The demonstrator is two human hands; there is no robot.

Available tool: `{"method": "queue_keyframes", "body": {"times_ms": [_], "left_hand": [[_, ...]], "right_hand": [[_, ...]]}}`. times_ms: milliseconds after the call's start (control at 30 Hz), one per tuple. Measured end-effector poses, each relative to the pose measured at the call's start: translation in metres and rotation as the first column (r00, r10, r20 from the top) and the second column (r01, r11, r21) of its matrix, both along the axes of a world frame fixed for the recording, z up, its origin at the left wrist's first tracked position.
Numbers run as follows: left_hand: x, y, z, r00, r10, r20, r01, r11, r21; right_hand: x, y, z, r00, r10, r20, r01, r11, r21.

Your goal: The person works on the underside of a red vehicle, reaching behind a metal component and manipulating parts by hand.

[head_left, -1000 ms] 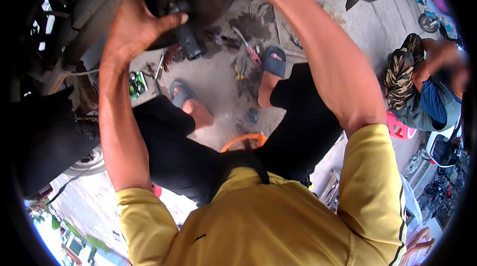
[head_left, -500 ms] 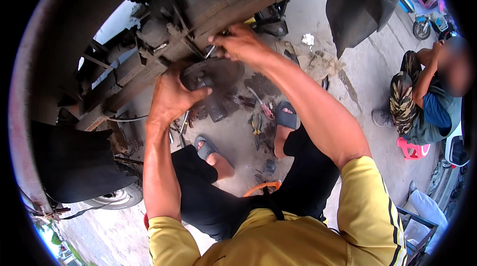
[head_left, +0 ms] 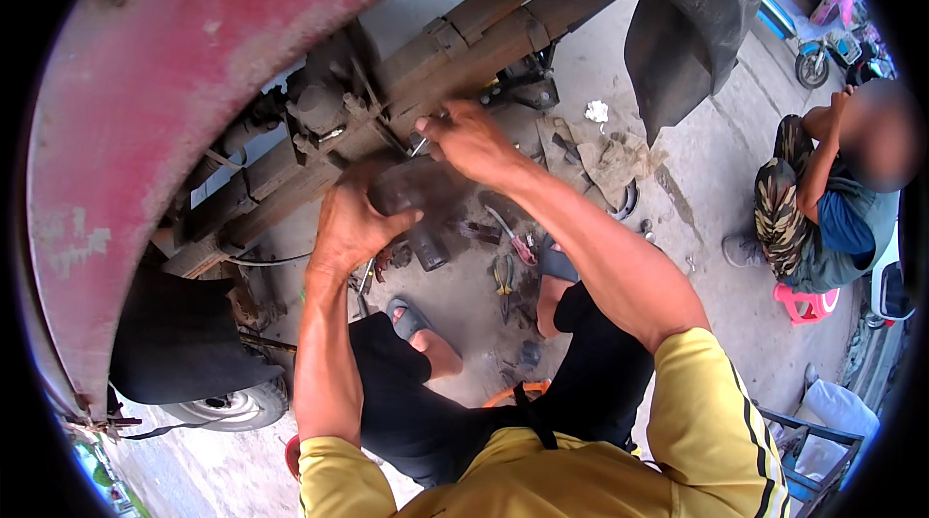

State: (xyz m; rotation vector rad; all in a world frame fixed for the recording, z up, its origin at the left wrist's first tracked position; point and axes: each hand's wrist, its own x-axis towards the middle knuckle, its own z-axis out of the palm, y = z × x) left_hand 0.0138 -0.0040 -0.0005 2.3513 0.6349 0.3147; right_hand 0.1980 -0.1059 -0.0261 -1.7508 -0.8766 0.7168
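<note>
My left hand [head_left: 353,223] grips a dark round metal part [head_left: 397,184] with a thick cylindrical shaft [head_left: 428,249], blurred, under a vehicle's rusty leaf-spring beam [head_left: 532,20]. Just above and to its right, my right hand [head_left: 467,143] has its fingers closed on a thin shiny metal tool [head_left: 418,146] at the beam; its far end is hard to make out. On the concrete below lie yellow-handled pliers [head_left: 503,274], a red-handled tool [head_left: 524,251] and dirty rags [head_left: 619,165], near my sandalled feet.
Faded red bodywork [head_left: 145,54] arches over the left, above a wheel [head_left: 237,407]. A black rubber flap [head_left: 677,54] hangs at upper right. Another person [head_left: 794,218] sits on a pink stool [head_left: 803,303] at right, near a metal-framed crate [head_left: 813,460].
The view has shifted, bringing red bodywork and more of the beam into sight, with everything lower in the picture. Both hands remain at the same assembly; the tool in my right fingers now shows.
</note>
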Motion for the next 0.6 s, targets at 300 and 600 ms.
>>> {"method": "queue_keyframes", "body": {"times_ms": [300,600], "left_hand": [[0.0,0.006,0.001,1.0,-0.022,0.013,0.023,0.996,-0.085],[0.002,0.004,0.005,0.998,-0.026,0.05,0.032,0.992,-0.121]], "right_hand": [[-0.026,0.007,0.034,0.958,-0.087,0.274,0.09,0.996,0.002],[-0.05,0.019,0.045,0.813,-0.042,0.58,-0.004,0.997,0.078]]}}
